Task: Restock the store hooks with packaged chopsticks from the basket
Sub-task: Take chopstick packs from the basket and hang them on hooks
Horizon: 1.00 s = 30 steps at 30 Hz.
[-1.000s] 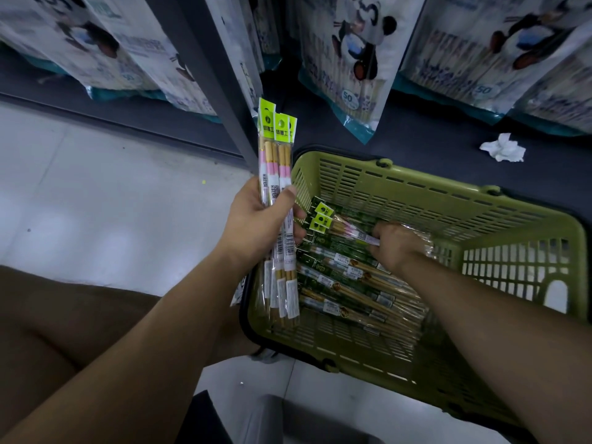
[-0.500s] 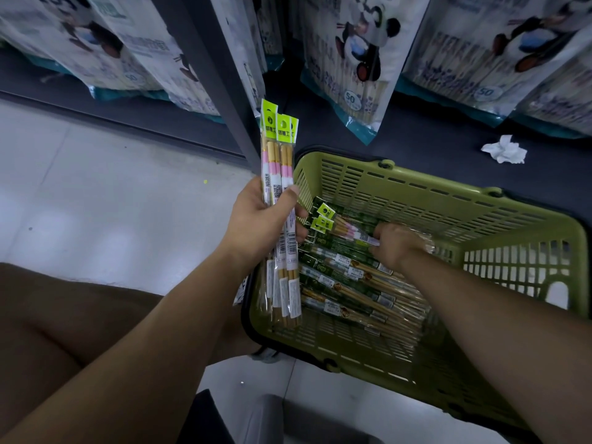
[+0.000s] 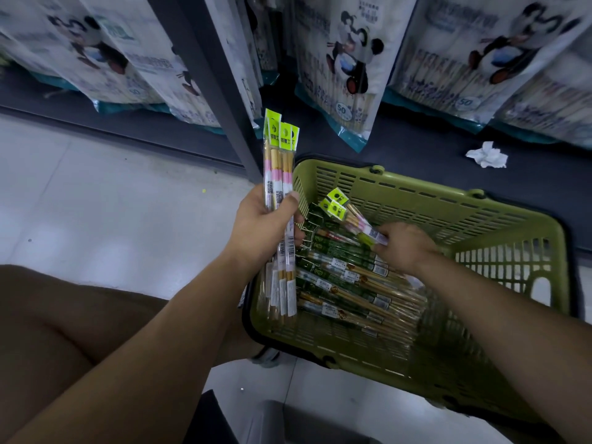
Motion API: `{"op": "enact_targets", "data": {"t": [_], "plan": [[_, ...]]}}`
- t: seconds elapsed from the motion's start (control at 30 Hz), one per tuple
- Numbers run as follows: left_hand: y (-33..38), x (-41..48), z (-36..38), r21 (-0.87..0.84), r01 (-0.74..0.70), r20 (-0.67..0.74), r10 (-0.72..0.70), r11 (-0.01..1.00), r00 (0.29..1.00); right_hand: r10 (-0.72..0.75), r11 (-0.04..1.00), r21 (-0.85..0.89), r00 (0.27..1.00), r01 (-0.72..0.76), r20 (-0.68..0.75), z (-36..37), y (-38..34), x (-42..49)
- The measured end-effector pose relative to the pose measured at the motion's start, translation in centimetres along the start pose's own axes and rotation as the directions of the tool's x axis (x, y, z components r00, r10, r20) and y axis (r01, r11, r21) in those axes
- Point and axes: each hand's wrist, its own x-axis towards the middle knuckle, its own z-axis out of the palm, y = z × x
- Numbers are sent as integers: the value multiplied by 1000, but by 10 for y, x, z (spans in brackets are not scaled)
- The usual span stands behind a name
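Note:
A green plastic basket [image 3: 448,213] stands on the floor against the shelf base. Several green-labelled chopstick packs [image 3: 346,283] lie in it. My left hand [image 3: 259,225] grips an upright bundle of pink-banded chopstick packs [image 3: 282,161] with yellow-green header cards, over the basket's left rim. Inside the basket, my right hand [image 3: 407,248] pinches two more pink-banded packs [image 3: 349,219] near their middle, their yellow-green headers tilted up to the left above the pile.
Large bags with a panda print [image 3: 346,59] hang in rows above the dark shelf base. A crumpled white tissue [image 3: 487,155] lies on that base at the right. A grey upright post [image 3: 208,75] runs behind the bundle. Pale floor tiles [image 3: 96,203] lie left.
My right hand has lifted the two pink-banded packs a little higher off the pile, so their headers tilt up more. The left hand and its bundle stay in place.

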Motion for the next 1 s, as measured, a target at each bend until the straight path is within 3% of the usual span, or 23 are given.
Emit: {"op": "enact_targets", "data": {"t": [0.1, 0.2, 0.33, 0.43, 0.53, 0.63, 0.87, 1.0], "plan": [[-4, 1, 4, 75, -44, -8, 45, 996, 999, -46, 986, 162, 999, 46, -8, -24, -5, -22], [-4, -3, 13, 112, -44, 8, 44, 993, 999, -108, 908, 404, 994, 106, -17, -49, -28, -47], [15, -19, 31, 62, 34, 162, -43, 998, 986, -174, 767, 629, 985, 128, 12, -85, -64, -83], [36, -31, 47, -76, -5, 263, 25, 997, 964, -174, 736, 665, 985, 129, 1, -109, -79, -106], [57, -42, 59, -180, -63, 278, 112, 982, 954, -128, 698, 705, 991, 125, -49, -128, -84, -125], [82, -50, 63, -237, -37, 301, 109, 971, 947, -82, 663, 740, 994, 109, -73, -145, -88, -143], [143, -70, 73, -185, -82, 335, 141, 979, 931, -71, 637, 746, 978, 194, -194, -183, -93, -190], [176, -82, 69, -183, -120, 323, 175, 976, 930, -77, 543, 783, 947, 302, -311, -215, -90, -219]]}}
